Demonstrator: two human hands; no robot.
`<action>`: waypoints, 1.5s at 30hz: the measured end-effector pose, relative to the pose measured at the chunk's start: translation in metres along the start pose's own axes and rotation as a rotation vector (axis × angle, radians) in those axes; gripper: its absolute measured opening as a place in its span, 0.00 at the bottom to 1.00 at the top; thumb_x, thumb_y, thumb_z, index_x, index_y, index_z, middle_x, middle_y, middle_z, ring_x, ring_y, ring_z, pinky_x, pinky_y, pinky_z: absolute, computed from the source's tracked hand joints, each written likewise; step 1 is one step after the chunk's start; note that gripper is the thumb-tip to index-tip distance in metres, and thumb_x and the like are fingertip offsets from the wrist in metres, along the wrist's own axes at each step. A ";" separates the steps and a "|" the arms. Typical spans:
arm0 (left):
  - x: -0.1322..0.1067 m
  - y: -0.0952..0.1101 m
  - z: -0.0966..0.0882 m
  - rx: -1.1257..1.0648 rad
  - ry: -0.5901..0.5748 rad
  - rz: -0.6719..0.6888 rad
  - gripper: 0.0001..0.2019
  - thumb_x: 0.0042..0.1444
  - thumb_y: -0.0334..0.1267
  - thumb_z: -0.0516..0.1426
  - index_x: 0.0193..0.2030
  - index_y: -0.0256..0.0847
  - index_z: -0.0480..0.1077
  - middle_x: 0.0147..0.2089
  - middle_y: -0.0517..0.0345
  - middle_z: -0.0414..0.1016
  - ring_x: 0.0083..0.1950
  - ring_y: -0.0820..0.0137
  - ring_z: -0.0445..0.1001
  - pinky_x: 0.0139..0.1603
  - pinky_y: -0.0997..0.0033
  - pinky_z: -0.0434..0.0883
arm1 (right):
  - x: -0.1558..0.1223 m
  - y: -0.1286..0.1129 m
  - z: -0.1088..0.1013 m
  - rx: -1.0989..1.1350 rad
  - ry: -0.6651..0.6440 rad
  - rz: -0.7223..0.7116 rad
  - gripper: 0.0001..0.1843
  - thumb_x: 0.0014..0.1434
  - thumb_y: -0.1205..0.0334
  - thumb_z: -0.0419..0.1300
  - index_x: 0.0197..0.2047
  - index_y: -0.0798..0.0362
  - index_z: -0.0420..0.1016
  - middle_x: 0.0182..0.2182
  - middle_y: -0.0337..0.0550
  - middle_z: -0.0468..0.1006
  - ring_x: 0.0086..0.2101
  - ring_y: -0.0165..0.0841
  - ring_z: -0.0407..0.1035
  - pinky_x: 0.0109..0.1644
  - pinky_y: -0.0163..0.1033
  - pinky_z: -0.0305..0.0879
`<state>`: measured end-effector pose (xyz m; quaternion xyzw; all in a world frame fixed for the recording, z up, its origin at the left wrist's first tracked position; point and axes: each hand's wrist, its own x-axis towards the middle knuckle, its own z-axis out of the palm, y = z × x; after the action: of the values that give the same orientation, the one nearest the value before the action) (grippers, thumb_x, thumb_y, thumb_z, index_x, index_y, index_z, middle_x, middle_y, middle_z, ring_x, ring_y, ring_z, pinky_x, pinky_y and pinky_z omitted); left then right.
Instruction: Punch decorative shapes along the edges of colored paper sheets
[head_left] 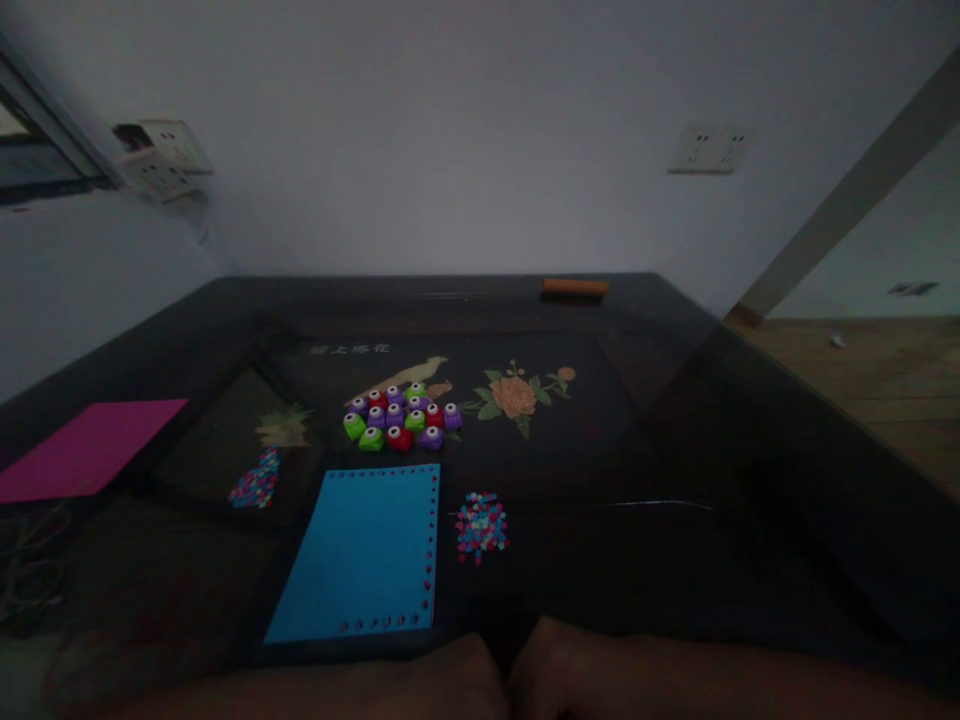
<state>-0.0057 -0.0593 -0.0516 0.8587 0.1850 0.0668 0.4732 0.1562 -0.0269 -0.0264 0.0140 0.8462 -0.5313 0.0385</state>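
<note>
At the bottom edge, my left hand (469,672) and my right hand (546,662) are close together, knuckles up. Their fingers are hidden below the frame, so what they hold, if anything, does not show. Just beyond my left hand lies a blue sheet of paper (367,550), with small cut-out shapes along its top, right and bottom edges. Right of the sheet is a pile of tiny coloured confetti pieces (482,525). A second confetti pile (256,482) lies to its left. Several small craft punches (395,415), purple, green and red with white tops, stand grouped behind the sheet.
A pink sheet (97,448) lies at the table's left side. An orange-brown bar-shaped object (574,287) rests by the far edge of the dark, glossy table (600,560), which bears a printed bird and flower. Wall sockets (709,150) are behind it.
</note>
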 end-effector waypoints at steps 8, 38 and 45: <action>-0.005 0.009 -0.007 0.088 0.014 0.087 0.20 0.50 0.34 0.61 0.12 0.40 0.60 0.12 0.65 0.63 0.17 0.78 0.60 0.19 0.76 0.55 | -0.005 -0.002 0.000 0.060 0.234 -0.204 0.20 0.57 0.63 0.60 0.16 0.57 0.63 0.16 0.34 0.66 0.21 0.22 0.62 0.26 0.25 0.56; -0.139 0.005 -0.158 0.591 0.897 -0.388 0.10 0.61 0.40 0.50 0.39 0.40 0.70 0.41 0.52 0.74 0.44 0.63 0.72 0.48 0.61 0.68 | 0.029 -0.057 -0.090 -0.302 0.867 0.238 0.07 0.59 0.66 0.58 0.39 0.53 0.76 0.35 0.43 0.78 0.35 0.32 0.71 0.38 0.37 0.65; -0.160 -0.020 -0.159 0.541 0.762 -0.510 0.15 0.54 0.46 0.58 0.46 0.42 0.71 0.48 0.52 0.72 0.52 0.59 0.70 0.55 0.58 0.65 | 0.080 -0.033 -0.112 -0.820 0.693 0.447 0.19 0.59 0.53 0.60 0.49 0.56 0.74 0.46 0.53 0.75 0.47 0.43 0.68 0.49 0.47 0.65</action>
<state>-0.2046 0.0150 0.0281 0.7926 0.5574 0.2068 0.1352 0.0686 0.0583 0.0450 0.3493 0.9226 -0.1038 -0.1269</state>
